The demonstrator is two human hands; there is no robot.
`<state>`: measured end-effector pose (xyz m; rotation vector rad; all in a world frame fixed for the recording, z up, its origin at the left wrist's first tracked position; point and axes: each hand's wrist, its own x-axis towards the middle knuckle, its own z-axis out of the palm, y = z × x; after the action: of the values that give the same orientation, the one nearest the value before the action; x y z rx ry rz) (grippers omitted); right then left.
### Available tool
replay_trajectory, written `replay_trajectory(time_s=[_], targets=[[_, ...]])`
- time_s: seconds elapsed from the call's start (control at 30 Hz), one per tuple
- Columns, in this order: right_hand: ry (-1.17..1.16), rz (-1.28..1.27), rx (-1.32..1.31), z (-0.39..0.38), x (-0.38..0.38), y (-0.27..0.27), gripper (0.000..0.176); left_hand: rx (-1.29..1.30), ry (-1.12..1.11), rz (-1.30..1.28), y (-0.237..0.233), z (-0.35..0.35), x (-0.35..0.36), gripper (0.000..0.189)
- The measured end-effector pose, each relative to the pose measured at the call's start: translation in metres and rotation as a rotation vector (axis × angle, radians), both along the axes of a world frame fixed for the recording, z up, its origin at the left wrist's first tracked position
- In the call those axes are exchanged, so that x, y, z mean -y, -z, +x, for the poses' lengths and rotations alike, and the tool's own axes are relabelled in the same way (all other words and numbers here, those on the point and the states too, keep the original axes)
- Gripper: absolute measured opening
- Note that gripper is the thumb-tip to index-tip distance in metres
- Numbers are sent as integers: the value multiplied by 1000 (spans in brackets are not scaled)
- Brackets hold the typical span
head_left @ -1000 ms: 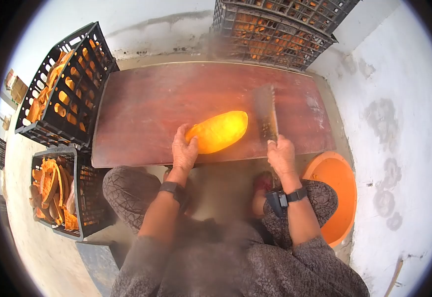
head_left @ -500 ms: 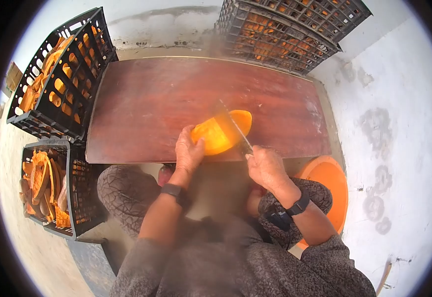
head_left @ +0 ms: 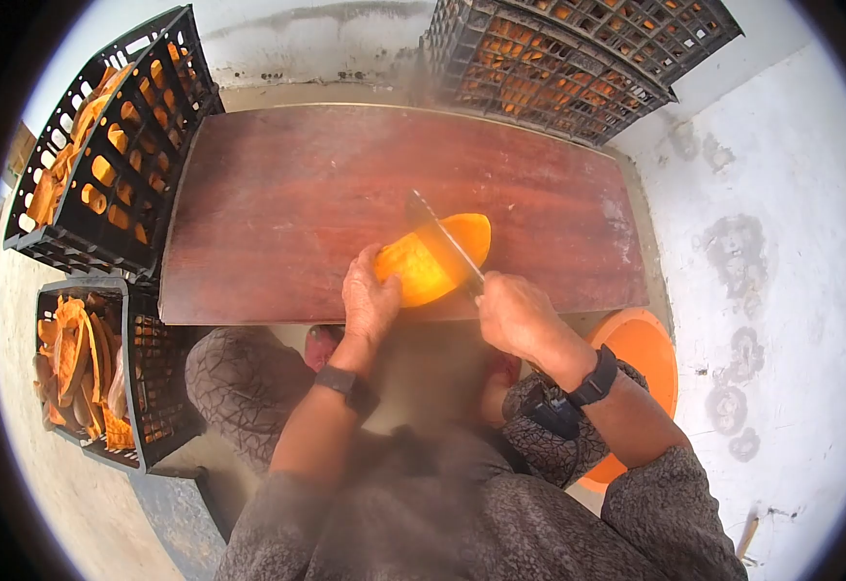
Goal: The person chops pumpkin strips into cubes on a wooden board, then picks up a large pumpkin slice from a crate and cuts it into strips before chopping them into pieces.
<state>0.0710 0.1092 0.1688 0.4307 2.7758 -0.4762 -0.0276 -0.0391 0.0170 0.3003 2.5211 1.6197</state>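
Observation:
A piece of pumpkin (head_left: 413,270) with bright yellow-orange flesh lies near the front edge of the reddish-brown table (head_left: 297,213). My left hand (head_left: 369,298) grips its left end, thumb on the near side and fingers curled round the rim. In my right hand (head_left: 522,316) is a kitchen knife (head_left: 454,242), held by its handle, which the fist mostly covers. The blade slants up and to the left across the pumpkin, overlapping its middle, with the tip over the table beyond.
Black crates (head_left: 113,165) of orange pumpkin pieces stand at the left, with a lower crate (head_left: 140,387) below. More stacked crates (head_left: 578,77) rise behind the table. An orange tub (head_left: 650,363) sits by my right knee, near the white wall (head_left: 781,290).
My right hand and the knife have shifted slightly left and away from me, the blade lying further over the pumpkin's middle. My left hand keeps its grip on the pumpkin.

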Motion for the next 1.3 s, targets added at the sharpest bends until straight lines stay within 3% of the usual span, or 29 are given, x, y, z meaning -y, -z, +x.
replay_trajectory(time_s=[0.23, 0.53, 0.6, 0.77, 0.8, 0.9, 1.0, 1.3], targets=[[49, 3, 6, -7, -4, 24, 13, -82, -1, -62, -10, 3, -5, 44], [32, 58, -200, -18, -7, 85, 9, -196, -63, -24, 4, 16, -3, 46], [142, -64, -227, -19, -19, 81, 10, -191, -74, 1, 5, 19, -4, 46], [92, -82, -274, -12, -24, 67, 18, -149, -185, 134, 18, 5, -1, 43], [80, -93, -219, -10, -23, 62, 24, -144, -203, 114, 10, 3, 0, 44], [74, -69, -344, 6, -20, 69, 16, -179, -219, 78, 4, 4, -1, 44], [145, -128, -235, 17, -16, 64, 25, -193, -200, -9, -4, 8, 4, 44], [129, -57, -260, 24, -32, 60, 24, -191, -116, -139, -4, 0, 17, 39]])
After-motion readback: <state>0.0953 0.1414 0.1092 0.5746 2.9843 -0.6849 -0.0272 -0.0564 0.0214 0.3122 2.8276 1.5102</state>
